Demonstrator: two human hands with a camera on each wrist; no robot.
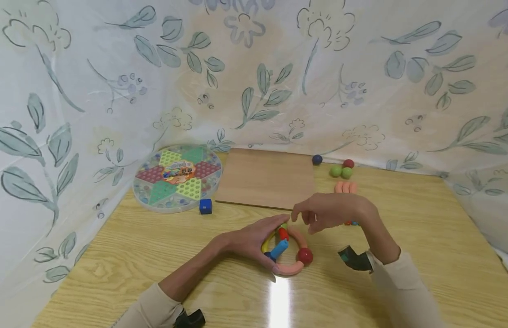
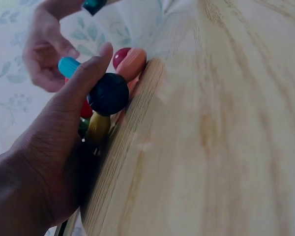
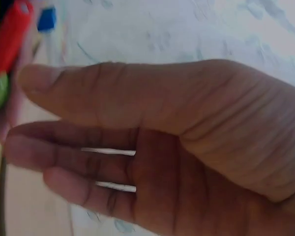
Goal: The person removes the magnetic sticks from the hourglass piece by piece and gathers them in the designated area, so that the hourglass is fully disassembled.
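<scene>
At lower centre of the head view, a ring of toy pieces (image 1: 287, 250) lay on the wooden table (image 1: 155, 255). It comprised pink curved segments, a yellow curved piece, a light blue rod, a red rod, a dark blue ball and a red ball (image 1: 305, 255). The left hand (image 1: 247, 241) reached in from the lower left and cupped the ring's left side. Its fingers curled round the pieces, the thumb lying against the dark blue ball (image 2: 108, 94) in the left wrist view. Just right of centre, the right hand (image 1: 332, 210) hovered above the ring's upper edge, wrist bent, fingers loosely extended and holding nothing. No contact with the ring could be confirmed.
</scene>
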